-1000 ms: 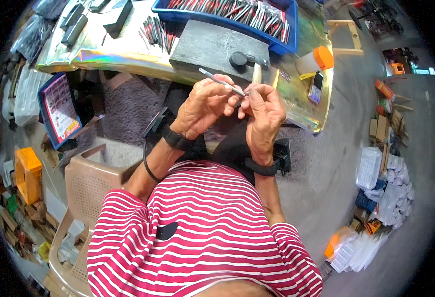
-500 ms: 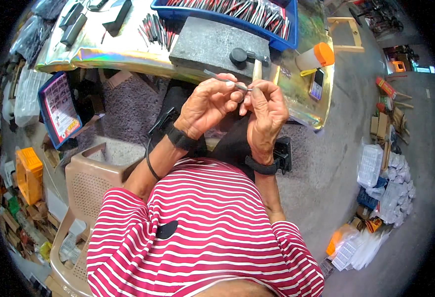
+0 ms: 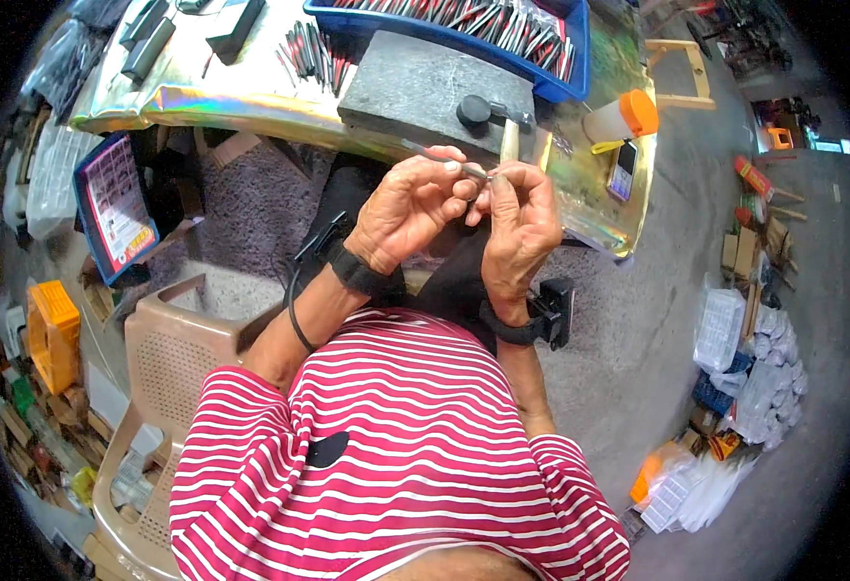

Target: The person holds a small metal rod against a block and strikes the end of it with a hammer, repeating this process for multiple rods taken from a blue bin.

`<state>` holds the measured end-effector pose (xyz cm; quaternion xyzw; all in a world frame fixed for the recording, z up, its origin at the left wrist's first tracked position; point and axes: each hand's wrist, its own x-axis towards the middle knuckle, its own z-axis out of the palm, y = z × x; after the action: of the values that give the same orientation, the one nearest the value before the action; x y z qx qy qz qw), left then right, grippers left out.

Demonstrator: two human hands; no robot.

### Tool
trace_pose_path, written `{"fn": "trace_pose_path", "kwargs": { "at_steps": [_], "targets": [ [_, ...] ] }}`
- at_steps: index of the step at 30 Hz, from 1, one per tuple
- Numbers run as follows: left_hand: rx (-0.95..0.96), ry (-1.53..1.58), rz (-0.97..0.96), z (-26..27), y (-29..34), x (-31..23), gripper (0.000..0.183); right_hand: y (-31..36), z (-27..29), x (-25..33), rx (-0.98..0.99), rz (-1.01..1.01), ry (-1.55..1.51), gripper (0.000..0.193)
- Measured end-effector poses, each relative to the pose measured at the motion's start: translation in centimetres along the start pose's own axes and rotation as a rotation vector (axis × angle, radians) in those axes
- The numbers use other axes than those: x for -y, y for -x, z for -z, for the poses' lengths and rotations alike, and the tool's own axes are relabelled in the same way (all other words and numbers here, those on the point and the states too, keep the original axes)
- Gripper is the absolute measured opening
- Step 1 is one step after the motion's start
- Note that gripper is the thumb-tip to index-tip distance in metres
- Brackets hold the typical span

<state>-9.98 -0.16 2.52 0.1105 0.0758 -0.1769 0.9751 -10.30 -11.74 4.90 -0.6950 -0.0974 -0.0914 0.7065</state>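
Observation:
A thin dark stick-like tool [image 3: 473, 172] is held between my two hands, in front of the worktable's near edge. My left hand [image 3: 417, 196] pinches its middle with thumb and fingertips, and one slim end pokes out to the upper left. With thumb and index finger, my right hand [image 3: 522, 205] grips the other end, which the fingers mostly hide. Just beyond the hands lies a hammer [image 3: 510, 140] with a black round head and a pale handle. Its head rests on a grey stone block [image 3: 415, 82].
Behind the block, a blue tray [image 3: 580, 82] holds many slim red, black and silvery pieces. A similar bunch [image 3: 314, 58] lies left of it. An orange-lidded bottle [image 3: 619, 116] and a phone [image 3: 622, 172] are at right. A plastic chair [image 3: 168, 358] stands at left.
The view has shifted slightly, so the table things appear a little farther right. Both hands keep their pinch on the thin tool, with barely any movement.

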Motion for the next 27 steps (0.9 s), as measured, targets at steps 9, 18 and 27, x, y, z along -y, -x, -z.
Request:
{"fn": "trace_pose_path", "kwargs": {
  "at_steps": [9,18,27],
  "targets": [
    [0.030,-0.083,-0.065,0.2,0.2,0.1,0.014,0.5,0.0,-1.7,-0.067,0.341,0.413,0.002],
    [0.024,-0.313,-0.156,0.0,0.3,-0.3,0.013,0.6,-0.4,-1.0,-0.086,-0.043,0.203,0.006],
    [0.038,-0.539,-0.305,0.4,0.4,-0.1,0.012,0.3,0.3,-1.9,0.001,-0.242,-0.084,0.008]
  ]
}}
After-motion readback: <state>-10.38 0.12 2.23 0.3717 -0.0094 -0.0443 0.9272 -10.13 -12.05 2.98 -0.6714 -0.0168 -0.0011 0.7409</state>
